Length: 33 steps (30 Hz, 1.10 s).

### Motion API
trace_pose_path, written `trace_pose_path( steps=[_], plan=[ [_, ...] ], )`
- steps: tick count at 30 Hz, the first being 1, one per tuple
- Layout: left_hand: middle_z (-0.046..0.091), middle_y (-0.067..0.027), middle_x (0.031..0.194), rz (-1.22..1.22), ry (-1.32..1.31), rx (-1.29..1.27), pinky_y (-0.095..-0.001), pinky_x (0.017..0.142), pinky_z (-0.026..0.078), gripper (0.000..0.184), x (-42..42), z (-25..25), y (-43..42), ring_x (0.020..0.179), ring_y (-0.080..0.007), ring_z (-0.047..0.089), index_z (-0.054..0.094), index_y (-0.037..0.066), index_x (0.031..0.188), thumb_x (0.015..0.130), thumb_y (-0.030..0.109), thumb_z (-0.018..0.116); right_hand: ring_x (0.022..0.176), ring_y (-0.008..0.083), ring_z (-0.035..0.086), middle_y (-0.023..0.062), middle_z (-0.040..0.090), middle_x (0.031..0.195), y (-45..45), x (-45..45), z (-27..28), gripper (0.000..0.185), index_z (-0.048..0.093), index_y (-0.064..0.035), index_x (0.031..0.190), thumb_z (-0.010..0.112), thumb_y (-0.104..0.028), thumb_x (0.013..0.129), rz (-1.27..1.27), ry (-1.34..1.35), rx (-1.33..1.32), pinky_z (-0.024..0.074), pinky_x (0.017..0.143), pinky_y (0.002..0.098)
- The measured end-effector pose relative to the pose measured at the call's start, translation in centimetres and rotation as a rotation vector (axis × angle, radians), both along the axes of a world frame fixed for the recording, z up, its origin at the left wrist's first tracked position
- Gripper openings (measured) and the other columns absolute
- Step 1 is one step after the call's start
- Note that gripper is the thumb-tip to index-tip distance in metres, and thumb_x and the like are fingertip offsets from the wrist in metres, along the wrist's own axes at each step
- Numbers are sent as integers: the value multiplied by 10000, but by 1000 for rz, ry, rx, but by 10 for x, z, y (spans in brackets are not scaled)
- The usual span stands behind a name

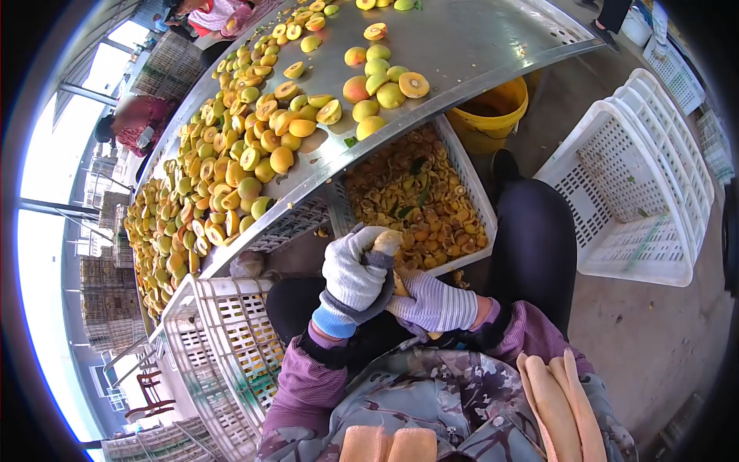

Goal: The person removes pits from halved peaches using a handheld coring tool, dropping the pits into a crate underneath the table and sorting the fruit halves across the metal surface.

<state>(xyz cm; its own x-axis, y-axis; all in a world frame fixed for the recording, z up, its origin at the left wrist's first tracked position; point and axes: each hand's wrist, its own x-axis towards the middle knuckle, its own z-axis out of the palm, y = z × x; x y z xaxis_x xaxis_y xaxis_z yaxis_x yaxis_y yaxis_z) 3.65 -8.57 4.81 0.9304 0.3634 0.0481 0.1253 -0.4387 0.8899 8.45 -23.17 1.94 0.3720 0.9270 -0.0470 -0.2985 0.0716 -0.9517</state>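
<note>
Above my lap, both gloved hands are pressed together. My left hand (356, 269) wears a white knit glove with a light blue cuff; its fingers are curled and closed, the fingertips tan and worn. A dark grey band (375, 302) runs round its palm and wrist. My right hand (439, 302), in a striped pale glove, is closed against the left, its fingertips largely hidden. Something narrow and yellowish shows between the hands; I cannot make out what it is. Just beyond them, a white crate (481, 204) holds yellow-orange fruit scraps and stones.
A metal table (462, 38) bears a long heap of halved yellow-red fruit (231, 162) resembling peaches or apricots. Beneath it stands a yellow bucket (493, 115). White crates are at the right (627, 177) and left (231, 331). Other people (146, 123) sit across the table.
</note>
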Motion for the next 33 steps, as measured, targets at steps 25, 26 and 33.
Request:
trace_pose_path(
  steps=[25, 26, 33],
  plan=[
    [635, -157, 969, 319, -327, -939, -336, 742, 522, 466, -28, 6, 44, 849, -248, 623, 569, -12, 1075, 958, 424, 454, 376, 149, 477, 40, 503, 560, 18, 11, -74, 214, 486, -78, 799, 589, -248, 878, -501, 378, -364, 422, 337, 298],
    [635, -153, 956, 267, -384, -850, -326, 739, 518, 482, -36, 14, 54, 834, -234, 622, 574, -19, 1060, 958, 435, 449, 377, 144, 476, 38, 502, 564, 19, 11, -75, 209, 479, -80, 811, 584, -247, 880, -476, 383, -366, 422, 333, 299],
    [646, -139, 913, 476, -581, -620, -363, 727, 537, 590, -147, 109, 116, 833, -238, 637, 576, -7, 1076, 935, 544, 420, 374, 120, 449, 21, 460, 583, 24, 2, -52, 155, 482, -79, 907, 561, -212, 893, -299, 278, -390, 414, 323, 281]
  ],
)
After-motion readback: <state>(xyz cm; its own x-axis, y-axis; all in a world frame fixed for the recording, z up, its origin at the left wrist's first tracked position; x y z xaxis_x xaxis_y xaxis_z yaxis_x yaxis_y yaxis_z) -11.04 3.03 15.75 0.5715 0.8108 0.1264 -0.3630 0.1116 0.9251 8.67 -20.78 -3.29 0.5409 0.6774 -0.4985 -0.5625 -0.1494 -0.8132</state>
